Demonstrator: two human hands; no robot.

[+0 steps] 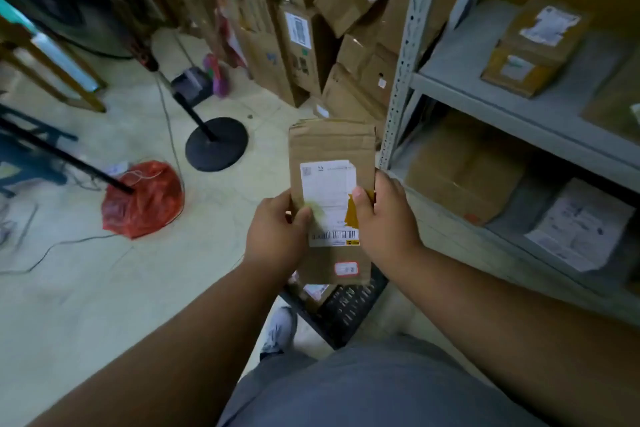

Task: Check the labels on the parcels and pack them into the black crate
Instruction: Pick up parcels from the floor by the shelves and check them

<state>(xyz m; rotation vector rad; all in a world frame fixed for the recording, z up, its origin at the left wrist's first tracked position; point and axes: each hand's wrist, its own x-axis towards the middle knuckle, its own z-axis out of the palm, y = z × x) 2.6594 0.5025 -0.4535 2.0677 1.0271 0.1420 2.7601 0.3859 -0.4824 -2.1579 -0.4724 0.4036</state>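
Observation:
A flat brown cardboard parcel [331, 146] with a white shipping label and barcode faces me, held up in front of my body. My left hand [277, 236] grips its left edge, thumb on the label. My right hand [388, 218] grips the right edge, thumb pressed on the label's side. Below the parcel, on the floor by my feet, stands the black crate [349, 312]; a parcel lies inside it, mostly hidden.
A grey metal shelf unit [485, 90] on the right carries several labelled parcels. Cardboard boxes [311, 45] are stacked against the back wall. A black stand base [216, 144], a red plastic bag [145, 199] and cables lie on the tiled floor to the left.

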